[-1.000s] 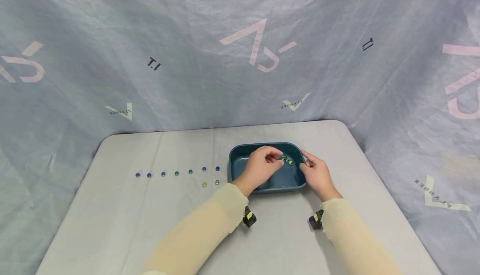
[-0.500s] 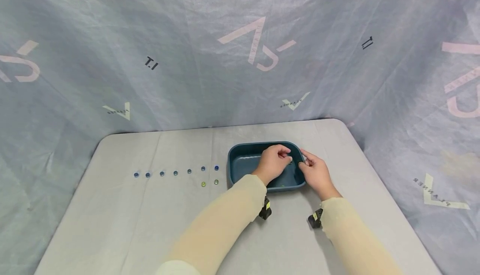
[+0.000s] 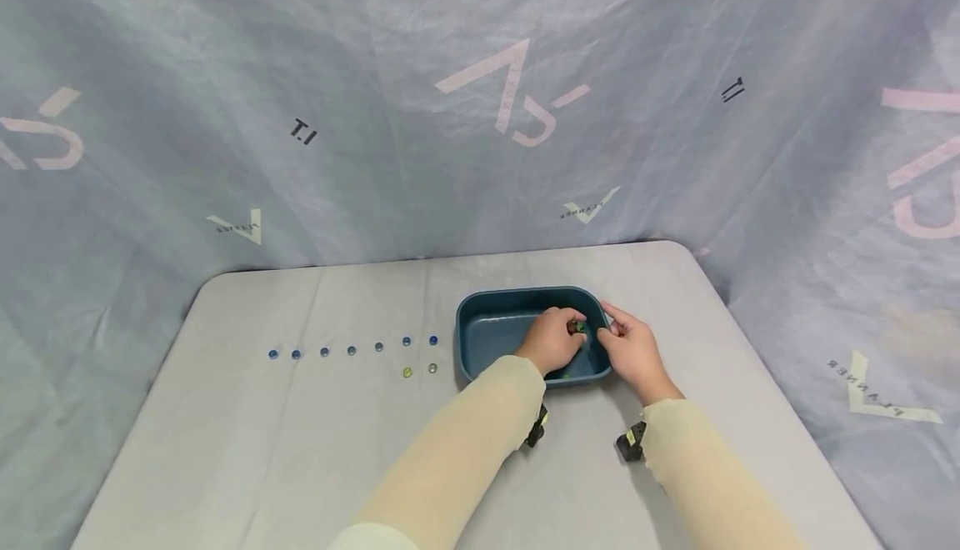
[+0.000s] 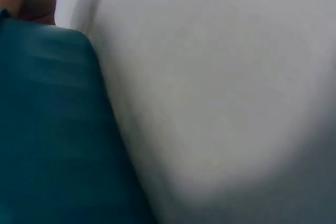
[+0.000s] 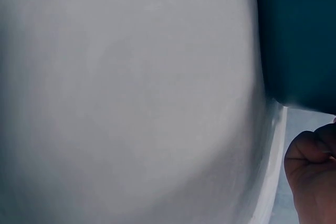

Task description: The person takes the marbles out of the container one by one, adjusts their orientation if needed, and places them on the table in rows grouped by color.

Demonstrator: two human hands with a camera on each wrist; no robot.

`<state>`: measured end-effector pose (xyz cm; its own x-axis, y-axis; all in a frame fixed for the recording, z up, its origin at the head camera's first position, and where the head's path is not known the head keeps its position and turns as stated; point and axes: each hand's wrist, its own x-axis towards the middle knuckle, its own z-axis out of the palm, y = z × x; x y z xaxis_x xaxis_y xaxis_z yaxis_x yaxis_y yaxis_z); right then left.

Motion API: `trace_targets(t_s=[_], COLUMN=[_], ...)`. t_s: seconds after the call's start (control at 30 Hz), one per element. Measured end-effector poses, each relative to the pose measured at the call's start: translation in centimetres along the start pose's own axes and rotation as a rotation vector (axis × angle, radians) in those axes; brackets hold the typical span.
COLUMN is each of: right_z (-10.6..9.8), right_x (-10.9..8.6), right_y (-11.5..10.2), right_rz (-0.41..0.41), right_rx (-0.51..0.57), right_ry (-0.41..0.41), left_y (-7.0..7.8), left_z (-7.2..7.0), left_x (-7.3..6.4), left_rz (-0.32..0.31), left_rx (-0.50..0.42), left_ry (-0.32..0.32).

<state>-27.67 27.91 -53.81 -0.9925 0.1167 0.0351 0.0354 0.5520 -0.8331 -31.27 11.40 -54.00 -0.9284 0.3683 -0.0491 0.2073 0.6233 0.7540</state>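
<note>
1. Tray: a teal rectangular tray (image 3: 487,333) stands on the counter (image 3: 360,442), right of its middle. The left forearm covers part of its near rim.
2. Left hand (image 3: 550,342): positioned inside the tray, toward the right end, fingers bent. Whether it grasps a bead or only touches the pile cannot be told.
3. Green beads (image 3: 579,327): located in the tray at the left fingertips. The hand covers most of them; the number is not readable.
4. Right hand (image 3: 637,354): grasps the right end of the tray, thumb at the rim. Its remaining fingers are partly concealed.
5. Blue beads (image 3: 352,351): seven, spaced apart in a row left of the tray.
6. Yellow-green bead (image 3: 407,372) and pale green bead (image 3: 432,368): set on the near side of the row's right end.
7. Wrist views: blurred; both crop the tray and show its outer wall, with its contents hidden.
</note>
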Motion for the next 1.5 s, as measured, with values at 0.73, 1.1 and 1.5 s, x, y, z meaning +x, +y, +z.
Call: trace_targets(t_s=[0.73, 1.1, 1.5], right_z=[-0.04, 0.16, 0.20], right_x=[-0.05, 0.00, -0.11], right_y=[0.12, 0.15, -0.15], right_rz=[-0.004, 0.001, 0.021], right_rx=[0.012, 0.006, -0.006], right_ry=[0.007, 0.025, 0.008], left_y=[-0.28, -0.41, -0.55], left_z=[0.54, -0.02, -0.31], left_x=[0.63, 0.30, -0.04], left_rz=[0.066, -0.031, 0.001], left_rx=[0.264, 0.013, -0.117], left_ry=[-0.066, -0.004, 0.141])
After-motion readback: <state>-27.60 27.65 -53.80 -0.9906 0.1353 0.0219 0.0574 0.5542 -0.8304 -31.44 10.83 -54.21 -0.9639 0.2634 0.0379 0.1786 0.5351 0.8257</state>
